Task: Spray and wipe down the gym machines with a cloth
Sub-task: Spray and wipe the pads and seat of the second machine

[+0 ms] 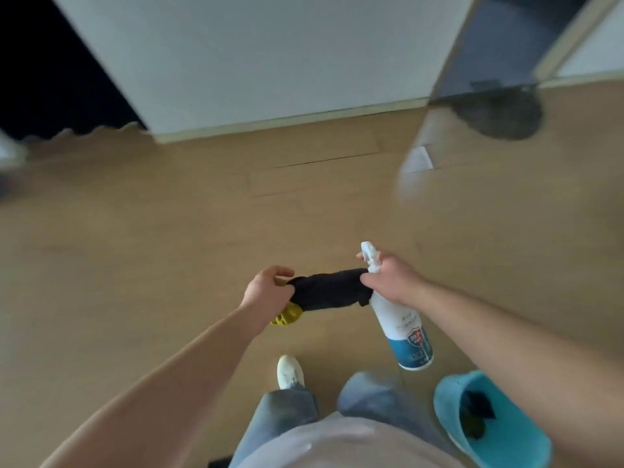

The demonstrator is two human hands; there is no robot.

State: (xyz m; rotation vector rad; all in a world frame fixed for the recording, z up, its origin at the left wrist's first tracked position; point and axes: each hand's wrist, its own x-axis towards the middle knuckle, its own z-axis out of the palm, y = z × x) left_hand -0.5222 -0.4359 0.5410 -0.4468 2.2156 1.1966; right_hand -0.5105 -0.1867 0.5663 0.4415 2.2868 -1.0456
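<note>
The left grip (266, 292) clamps one end of the black cloth (327, 290), plus a yellow item (287, 315). The right grip (388, 278) clamps its other end and the neck of the spray bottle (401, 325), above the floor (169, 231).

spray bottle (400, 320) label: unreadable | blue bucket (445, 411): cut off below

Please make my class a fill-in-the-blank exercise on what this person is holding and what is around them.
1. The right hand grips a spray bottle and one end of a ____ cloth.
2. The left hand holds the cloth's other end and a ____ object.
3. The blue bucket is on the person's ____ side.
4. One ____ shoe shows below the hands.

Missing words: black; yellow; right; white.
</note>
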